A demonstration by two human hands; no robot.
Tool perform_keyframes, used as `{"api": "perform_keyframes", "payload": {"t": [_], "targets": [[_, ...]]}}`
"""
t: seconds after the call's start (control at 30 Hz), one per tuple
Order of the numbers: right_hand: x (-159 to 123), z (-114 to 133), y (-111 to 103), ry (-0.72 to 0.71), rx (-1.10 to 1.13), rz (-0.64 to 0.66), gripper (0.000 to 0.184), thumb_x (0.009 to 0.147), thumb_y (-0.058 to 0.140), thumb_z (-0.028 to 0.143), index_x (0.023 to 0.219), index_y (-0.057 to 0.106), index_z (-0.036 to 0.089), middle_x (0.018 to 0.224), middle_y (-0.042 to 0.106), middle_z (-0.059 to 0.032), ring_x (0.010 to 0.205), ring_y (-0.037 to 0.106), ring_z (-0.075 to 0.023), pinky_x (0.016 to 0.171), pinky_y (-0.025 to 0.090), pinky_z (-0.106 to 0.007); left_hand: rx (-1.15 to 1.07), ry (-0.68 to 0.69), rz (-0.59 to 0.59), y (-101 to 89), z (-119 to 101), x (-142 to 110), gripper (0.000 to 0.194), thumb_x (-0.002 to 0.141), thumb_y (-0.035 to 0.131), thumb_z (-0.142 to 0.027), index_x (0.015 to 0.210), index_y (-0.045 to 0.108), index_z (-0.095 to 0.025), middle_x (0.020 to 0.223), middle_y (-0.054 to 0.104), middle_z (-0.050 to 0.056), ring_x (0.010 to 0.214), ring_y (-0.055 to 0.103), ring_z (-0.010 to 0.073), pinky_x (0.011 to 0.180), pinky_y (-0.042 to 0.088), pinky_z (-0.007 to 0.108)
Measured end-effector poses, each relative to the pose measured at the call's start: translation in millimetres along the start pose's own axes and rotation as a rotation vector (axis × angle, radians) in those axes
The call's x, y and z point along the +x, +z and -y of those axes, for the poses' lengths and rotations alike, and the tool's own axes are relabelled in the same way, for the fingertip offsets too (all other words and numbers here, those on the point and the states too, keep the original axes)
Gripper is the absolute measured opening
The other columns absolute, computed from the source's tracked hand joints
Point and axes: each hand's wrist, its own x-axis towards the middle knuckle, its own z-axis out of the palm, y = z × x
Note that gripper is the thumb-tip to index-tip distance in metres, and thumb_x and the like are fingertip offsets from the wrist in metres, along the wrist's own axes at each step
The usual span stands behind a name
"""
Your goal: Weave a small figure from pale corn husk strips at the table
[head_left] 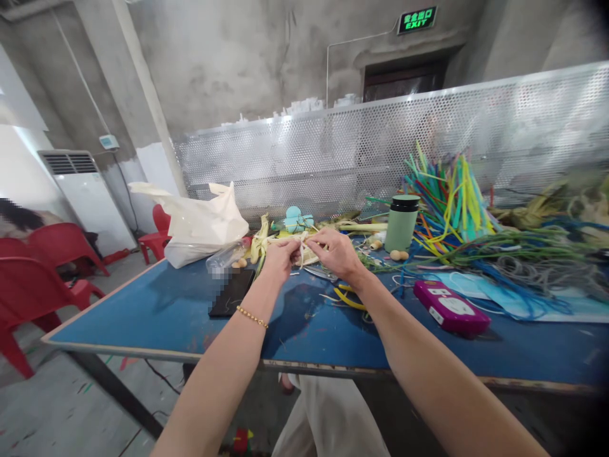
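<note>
Over the middle of the blue table (304,343), both my hands meet at a pale corn husk strip (303,240). My left hand (280,255) is closed, pinching the strip between thumb and fingers. From the other side, my right hand (337,252) pinches the same strip, its fingertips close to the left ones. Longer pale yellow-green husk leaves (259,241) hang beside and behind my left hand. Below my right wrist lie yellow-handled pliers (349,297), partly hidden by my forearm. How the strip is folded or tied is too small to tell.
At left stand a white plastic bag (204,219), a clear bottle (224,258) and a dark flat object (231,293). A green jar (402,225), colourful strips (451,197), tangled cords (518,254) and a purple box (450,308) are at right. Red chairs (61,244) stand beyond.
</note>
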Motion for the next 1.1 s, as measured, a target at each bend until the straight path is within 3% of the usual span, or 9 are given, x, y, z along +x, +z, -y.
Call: {"api": "perform_keyframes", "payload": {"t": [0.13, 0.27, 0.43, 0.53, 0.7, 0.87, 1.0, 1.1], "targets": [[-1, -1, -2, -0.055, -0.103, -0.073, 0.02, 0.09, 0.057, 0.016, 0.095, 0.076, 0.02, 0.088, 0.066, -0.009, 0.087, 0.059, -0.0223, 0.079, 0.046, -0.034, 0.103, 0.102, -0.082, -2.5, 3, 4, 0.017, 0.064, 0.074, -0.024, 0.058, 0.062, -0.013, 0.049, 0.051, -0.003, 0.046, 0.041, 0.0054, 0.049, 0.029, 0.021], [-1, 6, 2, -0.22, -0.174, 0.05, 0.034, 0.086, 0.054, 0.006, 0.111, 0.071, 0.023, 0.096, 0.062, -0.0086, 0.093, 0.054, -0.0222, 0.082, 0.044, -0.033, 0.069, 0.097, -0.108, -5.1, 5, 7, 0.016, 0.063, 0.076, -0.024, 0.061, 0.064, -0.014, 0.05, 0.052, -0.003, 0.048, 0.044, 0.0059, 0.05, 0.031, 0.021], [-1, 15, 5, -0.301, -0.271, 0.107, 0.017, 0.093, 0.056, 0.018, 0.096, 0.072, 0.022, 0.096, 0.06, -0.0086, 0.09, 0.05, -0.0215, 0.078, 0.04, -0.033, 0.025, 0.035, -0.118, -5.0, 5, 6, 0.022, 0.058, 0.081, -0.027, 0.06, 0.063, -0.014, 0.051, 0.053, -0.003, 0.047, 0.044, 0.0056, 0.046, 0.029, 0.021], [0, 15, 6, -0.287, -0.226, 0.079, 0.018, 0.095, 0.053, 0.02, 0.089, 0.07, 0.021, 0.091, 0.061, -0.0079, 0.086, 0.051, -0.0204, 0.078, 0.039, -0.032, 0.019, 0.033, -0.128, -3.4, 5, 5, 0.021, 0.056, 0.081, -0.025, 0.058, 0.063, -0.015, 0.052, 0.054, -0.003, 0.047, 0.043, 0.0057, 0.045, 0.028, 0.021], [-2, 9, 12, -0.151, -0.024, -0.007, 0.01, 0.089, 0.06, 0.018, 0.081, 0.065, 0.019, 0.084, 0.062, -0.0068, 0.081, 0.055, -0.0189, 0.075, 0.042, -0.03, 0.112, 0.115, -0.115, -0.7, 2, 1, 0.012, 0.062, 0.075, -0.023, 0.062, 0.068, -0.013, 0.051, 0.055, -0.002, 0.049, 0.043, 0.0063, 0.048, 0.029, 0.022], [-1, 7, 17, 0.074, 0.233, -0.108, 0.018, 0.084, 0.067, 0.03, 0.071, 0.062, 0.018, 0.076, 0.063, -0.0043, 0.067, 0.053, -0.0146, 0.064, 0.042, -0.027, 0.177, 0.156, -0.125, 3.0, 1, -3, 0.008, 0.064, 0.071, -0.021, 0.064, 0.07, -0.013, 0.052, 0.056, -0.002, 0.051, 0.045, 0.0073, 0.049, 0.03, 0.021], [2, 8, 15, 0.244, 0.434, -0.056, 0.025, 0.079, 0.07, 0.041, 0.071, 0.066, 0.017, 0.071, 0.067, -0.0037, 0.065, 0.056, -0.0145, 0.062, 0.043, -0.027, 0.207, 0.193, -0.141, 5.6, -1, -5, 0.007, 0.065, 0.07, -0.02, 0.065, 0.071, -0.013, 0.052, 0.056, -0.002, 0.052, 0.045, 0.0081, 0.05, 0.03, 0.022], [3, 8, 12, 0.316, 0.552, -0.03, 0.023, 0.076, 0.071, 0.039, 0.073, 0.069, 0.016, 0.07, 0.068, -0.0032, 0.064, 0.058, -0.0146, 0.062, 0.045, -0.027, 0.232, 0.195, -0.135, 6.3, -3, -7, 0.008, 0.067, 0.07, -0.021, 0.068, 0.073, -0.013, 0.054, 0.058, -0.001, 0.053, 0.045, 0.009, 0.05, 0.031, 0.022]]}}
